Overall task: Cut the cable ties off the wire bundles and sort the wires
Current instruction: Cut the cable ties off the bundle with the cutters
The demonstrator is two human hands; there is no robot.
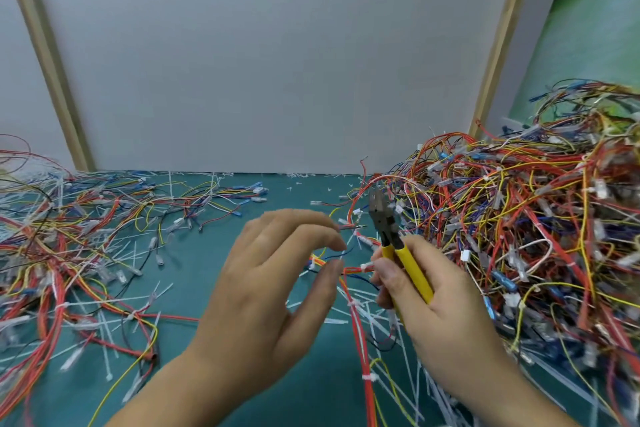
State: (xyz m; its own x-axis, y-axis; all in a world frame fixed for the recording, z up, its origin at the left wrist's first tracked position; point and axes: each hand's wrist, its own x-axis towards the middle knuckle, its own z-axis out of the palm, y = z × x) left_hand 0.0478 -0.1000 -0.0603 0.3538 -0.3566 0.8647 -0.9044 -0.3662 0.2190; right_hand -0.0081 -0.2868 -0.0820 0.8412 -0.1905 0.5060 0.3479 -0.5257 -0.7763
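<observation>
Two hands work over a teal table mat (242, 374). The right hand (440, 308) is wrapped around the two yellow handles of one pair of side cutters (389, 229), whose dark head points up and away; motion blur hides whether its jaws meet. The left hand (273, 284) hovers with its fingers loosely curled, thumb and forefinger apart, and thin blue and yellow wires run through the gap; whether they touch the fingertips cannot be told.

Between the hands lies one red wire bundle (358, 333), running toward the near edge, where it is cut off. Three white cable ties can be counted on it, the top one (366, 267) just beside the right thumb.

There are two masses of wires. A tall tangled heap (526, 218) is at the right, cut off by the frame edge. A flatter spread of loose wires (69, 236) is at the left. White snipped tie scraps (107, 333) litter the mat, too many and too blurred to count.

Behind stands a white panel (277, 45) between two wooden strips (45, 55).
</observation>
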